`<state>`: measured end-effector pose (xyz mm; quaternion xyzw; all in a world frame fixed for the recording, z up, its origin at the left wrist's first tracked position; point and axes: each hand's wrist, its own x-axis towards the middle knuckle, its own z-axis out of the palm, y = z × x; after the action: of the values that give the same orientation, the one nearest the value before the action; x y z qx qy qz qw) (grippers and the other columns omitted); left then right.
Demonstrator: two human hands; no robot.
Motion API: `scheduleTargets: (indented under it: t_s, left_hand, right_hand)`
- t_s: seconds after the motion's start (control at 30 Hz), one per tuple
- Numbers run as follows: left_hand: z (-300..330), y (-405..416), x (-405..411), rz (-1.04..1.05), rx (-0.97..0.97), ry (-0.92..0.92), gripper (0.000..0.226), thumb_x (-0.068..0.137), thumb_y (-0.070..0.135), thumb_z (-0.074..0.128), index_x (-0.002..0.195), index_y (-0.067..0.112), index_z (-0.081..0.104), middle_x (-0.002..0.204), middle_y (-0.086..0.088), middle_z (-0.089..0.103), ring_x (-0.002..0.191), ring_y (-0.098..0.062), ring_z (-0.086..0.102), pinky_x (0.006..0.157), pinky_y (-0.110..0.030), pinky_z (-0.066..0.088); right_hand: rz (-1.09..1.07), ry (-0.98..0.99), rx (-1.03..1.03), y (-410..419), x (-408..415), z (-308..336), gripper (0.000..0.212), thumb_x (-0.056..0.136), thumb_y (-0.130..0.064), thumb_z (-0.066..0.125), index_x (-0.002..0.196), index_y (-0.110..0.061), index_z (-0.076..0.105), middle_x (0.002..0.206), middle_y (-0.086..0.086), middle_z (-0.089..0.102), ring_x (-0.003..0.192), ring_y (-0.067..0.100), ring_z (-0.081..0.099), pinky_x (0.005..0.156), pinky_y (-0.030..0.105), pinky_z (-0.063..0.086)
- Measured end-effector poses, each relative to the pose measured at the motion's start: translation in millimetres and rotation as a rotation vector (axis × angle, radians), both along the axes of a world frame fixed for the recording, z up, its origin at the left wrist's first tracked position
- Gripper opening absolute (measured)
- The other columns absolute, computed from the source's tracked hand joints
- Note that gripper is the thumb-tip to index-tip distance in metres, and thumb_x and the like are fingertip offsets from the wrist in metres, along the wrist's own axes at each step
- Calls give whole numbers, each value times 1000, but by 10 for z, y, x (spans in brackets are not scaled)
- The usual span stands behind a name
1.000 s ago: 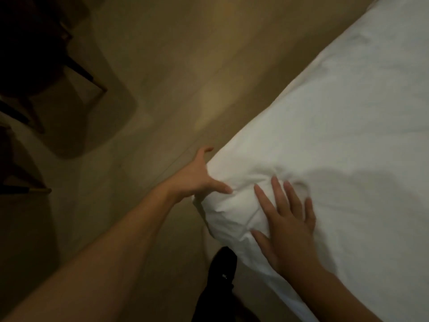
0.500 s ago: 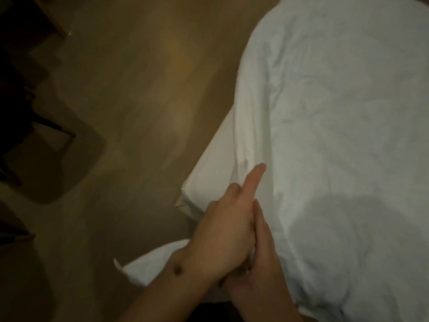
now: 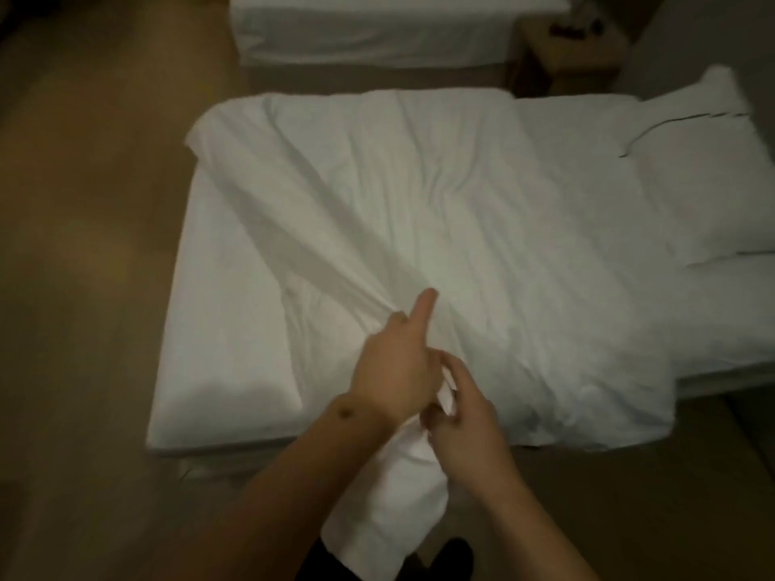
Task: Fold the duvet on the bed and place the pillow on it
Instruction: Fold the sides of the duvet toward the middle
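A white duvet (image 3: pixel 440 211) lies rumpled across the bed (image 3: pixel 222 329), with taut folds running from its far left corner toward my hands. At the bed's near edge my left hand (image 3: pixel 394 366) grips a bunched part of the duvet, its forefinger pointing out over the cloth. Right beside it, my right hand (image 3: pixel 465 408) pinches the same bunch. Below my hands a length of duvet hangs down past the mattress edge. A white pillow (image 3: pixel 704 182) lies at the right end of the bed.
A second white bed (image 3: pixel 377 31) stands beyond a strip of floor at the top. A wooden bedside table (image 3: pixel 578 48) is at the upper right. Brown floor (image 3: pixel 84 245) runs along the left side. My dark feet show at the bottom edge.
The view has lifted from the duvet's corner and the floor to the whole bed. My hands came together on the corner and have drawn it toward the near edge.
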<state>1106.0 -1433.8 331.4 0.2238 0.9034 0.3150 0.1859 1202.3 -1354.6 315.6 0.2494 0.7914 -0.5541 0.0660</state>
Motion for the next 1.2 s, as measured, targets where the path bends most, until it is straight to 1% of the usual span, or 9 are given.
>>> scheduleTargets:
  t_s: [0.17,0.3,0.4,0.5,0.57,0.7,0.83,1.0,1.2]
  left_hand:
    - [82,147,16,-265,-265,316,75,87,9,61,150,39,33,157,-11,21,142,-34,27,114,-49,35]
    - [132,498,-375,-658,-459,513,61,93,51,56,149,48,31,165,1,15,153,-34,-1,119,-64,4]
    - [32,968,-654,-728,-388,374,40,101,44,40,140,42,50,148,6,50,147,-27,29,119,-58,6]
    - [-53,1492,-681,-694,-169,221,42,89,26,36,110,28,72,106,3,74,101,-23,67,103,-40,41]
    - [-144,1935,-719,-735,-111,264,38,84,26,36,98,28,71,90,4,75,83,-24,68,76,-33,47]
    - [-222,2696,-655,-927,-53,355,41,83,35,32,98,29,70,86,2,74,78,-23,66,68,-31,42]
    - [-307,3416,-431,-1147,-4,444,25,80,20,47,84,26,71,72,2,70,62,-28,63,63,-26,38]
    - [-312,4550,-52,-1239,-201,307,22,93,21,55,104,31,71,102,2,73,96,-25,66,76,-27,40]
    - [-555,6216,275,-1233,-322,167,25,97,33,57,118,29,68,118,2,69,112,-22,59,93,-36,46]
  right_hand:
    - [68,78,-68,852,374,210,52,91,-7,55,113,-54,51,102,-18,65,87,4,64,75,21,54]
    - [117,15,-151,1441,549,306,50,90,-8,62,119,-48,56,104,-3,70,90,21,68,79,39,57]
    - [80,-8,-216,1922,614,292,51,89,-8,66,122,-44,57,112,-5,68,102,22,65,90,42,54]
    - [78,-70,-205,2307,682,225,53,92,-11,64,133,-40,49,127,-16,59,113,2,59,101,29,49]
    - [37,-105,-91,2522,742,145,58,93,-11,60,141,-39,44,135,-22,53,121,-7,51,106,22,41]
    - [-171,-103,21,2765,918,-9,70,86,9,54,122,-51,49,121,-32,56,110,-26,47,95,1,36]
    - [-310,-169,-48,3127,1253,-79,67,86,7,57,122,-49,54,119,-29,62,113,-13,56,103,18,43]
    - [-349,-194,-153,3999,1671,-148,59,86,9,56,132,-27,59,120,-11,69,114,7,63,102,41,49]
    - [-322,-262,-399,5634,2043,-401,42,90,-1,63,119,-32,62,109,-9,73,101,7,69,91,29,55]
